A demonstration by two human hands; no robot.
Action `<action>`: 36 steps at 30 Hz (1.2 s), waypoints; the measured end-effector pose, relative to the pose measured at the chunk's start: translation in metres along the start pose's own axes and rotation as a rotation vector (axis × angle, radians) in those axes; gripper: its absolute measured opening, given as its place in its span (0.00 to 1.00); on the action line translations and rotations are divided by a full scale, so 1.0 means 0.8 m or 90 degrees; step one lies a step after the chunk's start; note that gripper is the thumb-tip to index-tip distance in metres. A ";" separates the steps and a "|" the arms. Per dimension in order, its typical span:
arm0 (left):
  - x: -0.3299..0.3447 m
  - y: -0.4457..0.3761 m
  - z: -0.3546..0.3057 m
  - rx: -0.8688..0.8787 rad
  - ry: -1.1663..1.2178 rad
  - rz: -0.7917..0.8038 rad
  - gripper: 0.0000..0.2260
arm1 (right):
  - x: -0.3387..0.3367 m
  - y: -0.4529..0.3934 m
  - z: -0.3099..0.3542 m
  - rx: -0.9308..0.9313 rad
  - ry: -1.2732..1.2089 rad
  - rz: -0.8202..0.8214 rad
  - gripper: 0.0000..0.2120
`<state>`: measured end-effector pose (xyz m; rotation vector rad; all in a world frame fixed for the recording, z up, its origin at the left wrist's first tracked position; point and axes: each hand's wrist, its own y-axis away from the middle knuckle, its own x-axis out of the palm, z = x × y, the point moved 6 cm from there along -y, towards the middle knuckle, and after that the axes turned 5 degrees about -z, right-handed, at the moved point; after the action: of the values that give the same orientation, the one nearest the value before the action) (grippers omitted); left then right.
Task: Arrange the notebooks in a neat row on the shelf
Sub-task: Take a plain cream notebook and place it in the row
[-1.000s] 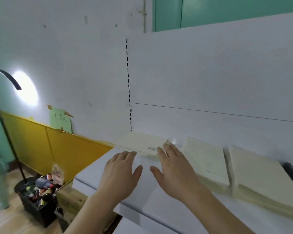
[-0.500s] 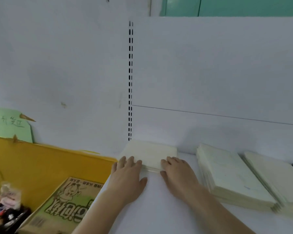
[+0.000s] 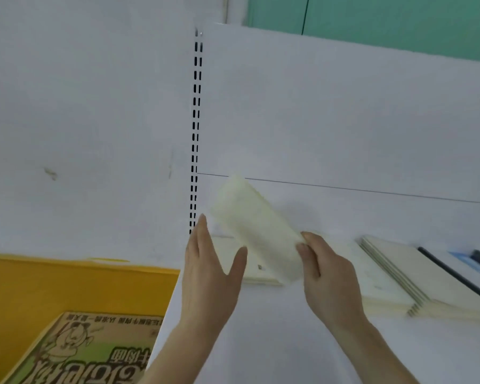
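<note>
1. With our right hand [image 3: 329, 275] we grip the lifted bundle of notebooks [image 3: 257, 231] at its near end, fingers curled round the edge; the bundle is tilted, its far end raised toward the back panel [image 3: 344, 120] and blurred.
2. Our left hand [image 3: 209, 275] has no grip on anything: its fingers are straight and point up, the thumb spread out toward the bundle. We cannot tell whether the thumb touches the bundle.
3. Under the lifted bundle, a low pile of cream notebooks [image 3: 257, 274] lies flat on the white shelf [image 3: 261, 342], near the shelf's left end.
4. To the right, partly behind our right hand, a second cream stack [image 3: 383, 292] lies flat on the shelf, and a third stack [image 3: 427, 284] lies just beside it, touching or nearly so.
5. At the far right edge we see a dark strip [image 3: 455, 273] along the third stack and something pale blue [image 3: 471, 264] beyond it; we cannot tell what either is.
6. Left of the back panel, a slotted upright [image 3: 196, 134] runs down to the shelf.
7. Below and left of the shelf, a yellow board [image 3: 67, 286] stands along the wall, and a printed cardboard box [image 3: 89, 353] lies in front of it.
</note>
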<state>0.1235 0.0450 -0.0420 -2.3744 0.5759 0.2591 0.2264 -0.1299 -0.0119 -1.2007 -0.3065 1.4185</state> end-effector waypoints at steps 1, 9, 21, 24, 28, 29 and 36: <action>0.006 0.001 0.003 -0.073 0.043 0.032 0.39 | -0.004 -0.001 -0.003 0.061 -0.072 0.002 0.08; 0.023 0.008 0.013 -0.336 0.487 0.143 0.14 | 0.011 0.012 -0.004 0.361 -0.439 0.080 0.12; -0.065 0.007 0.062 -0.263 0.232 -0.067 0.12 | 0.142 0.019 -0.035 -0.048 0.250 0.489 0.30; -0.074 0.009 0.071 -0.274 0.204 -0.075 0.12 | 0.140 0.014 -0.021 -0.155 0.270 0.399 0.09; -0.074 0.016 0.068 -0.280 0.172 -0.054 0.12 | 0.107 -0.001 -0.004 -0.168 0.274 0.274 0.07; -0.074 0.017 0.066 -0.275 0.166 -0.050 0.12 | 0.096 -0.009 -0.003 -0.142 0.266 0.234 0.07; -0.078 0.016 0.068 -0.286 0.162 -0.092 0.11 | 0.000 -0.041 0.011 0.039 0.015 -0.072 0.11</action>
<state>0.0605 0.0929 -0.0696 -2.8970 0.4975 0.0181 0.2382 -0.1174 0.0171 -1.1322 -0.3075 1.3060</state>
